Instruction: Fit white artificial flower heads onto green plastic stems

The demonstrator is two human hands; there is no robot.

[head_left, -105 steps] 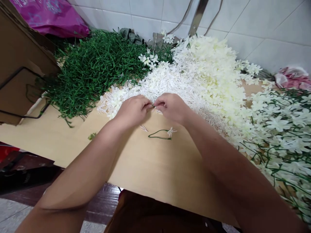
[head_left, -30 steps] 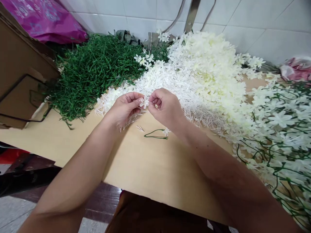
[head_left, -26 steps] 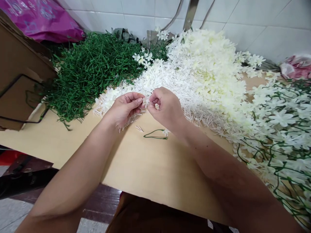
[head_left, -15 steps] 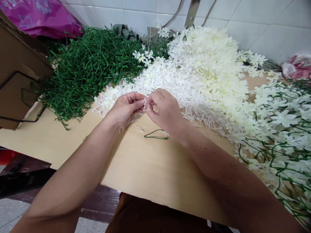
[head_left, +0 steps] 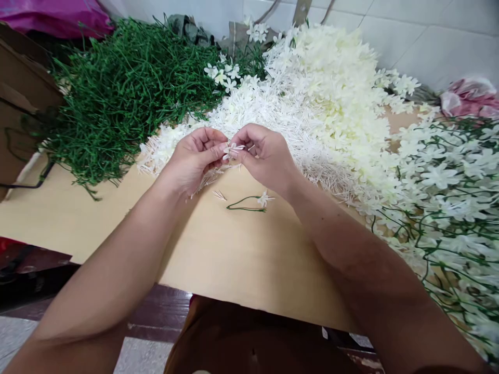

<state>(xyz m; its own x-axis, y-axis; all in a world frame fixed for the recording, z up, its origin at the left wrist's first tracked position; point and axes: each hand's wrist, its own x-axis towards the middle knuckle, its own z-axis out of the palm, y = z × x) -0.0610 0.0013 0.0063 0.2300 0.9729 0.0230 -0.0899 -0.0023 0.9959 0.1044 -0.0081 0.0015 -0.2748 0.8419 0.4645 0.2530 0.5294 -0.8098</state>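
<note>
Between my two hands, over the tabletop, is a small white artificial flower (head_left: 229,151). My left hand (head_left: 198,158) pinches it between thumb and forefinger. From the other side, my right hand (head_left: 263,153) has its thumb and forefinger closed on the flower's white strands. The fingertips partly cover the flower. Just below on the table lies a bent green stem (head_left: 246,209) with a white flower (head_left: 264,199) at one end. To its left is a little bundle of white stamens (head_left: 219,195). Right behind my hands rises a heap of white stamens (head_left: 288,122).
Green plastic stems (head_left: 136,93) are piled at the back left, beside a cardboard box (head_left: 23,83). Cream flower heads (head_left: 339,78) form a mound at the back. Finished-looking flowers on stems (head_left: 440,176) spread along the right. A tiled wall (head_left: 413,41) bounds the table.
My right hand has turned and its fingers have shifted, so the flower between my hands shows more. The view has tilted down slightly, and the flower on the stem below is now uncovered.
</note>
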